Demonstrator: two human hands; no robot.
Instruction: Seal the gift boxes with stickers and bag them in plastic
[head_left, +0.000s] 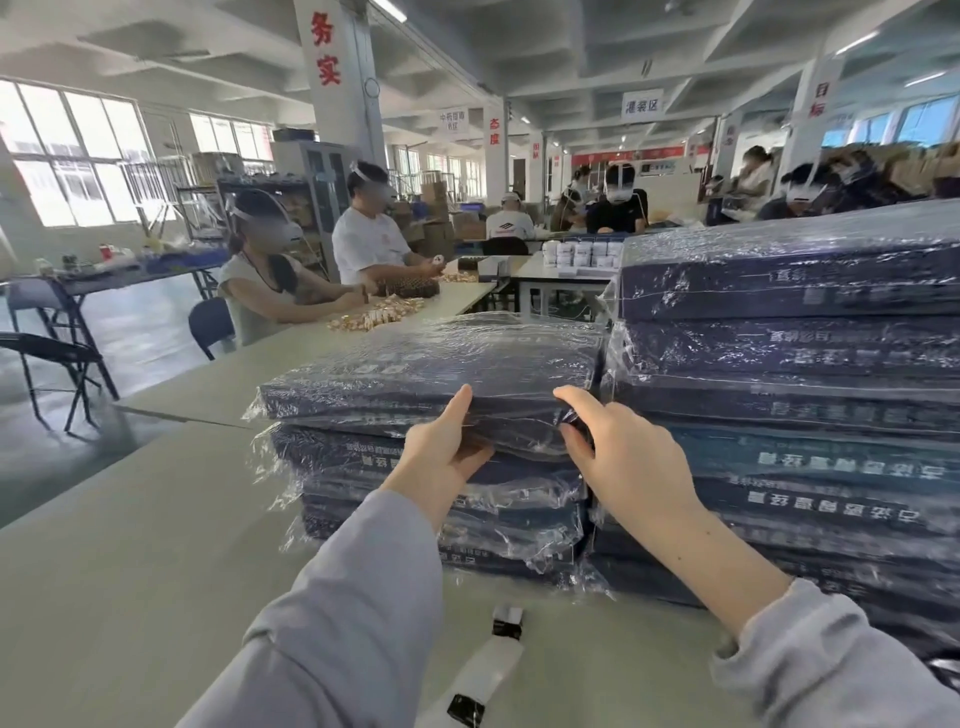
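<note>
A dark blue gift box (431, 364) wrapped in clear plastic lies on top of a short stack of bagged boxes (441, 514) on the table. My left hand (441, 452) grips its near edge, thumb on top and fingers curled underneath. My right hand (618, 452) grips the same edge at the near right corner, thumb up and fingers pressed into the plastic. A strip of stickers (491, 665), white backing with black stickers, lies on the table in front of me.
A taller stack of bagged blue boxes (789, 374) stands right beside the short one. The pale green table (130, 545) stretches left and forward. Other workers (270, 270) sit at the far end of the long table with small gold items (374, 317). Folding chairs (52, 358) stand at left.
</note>
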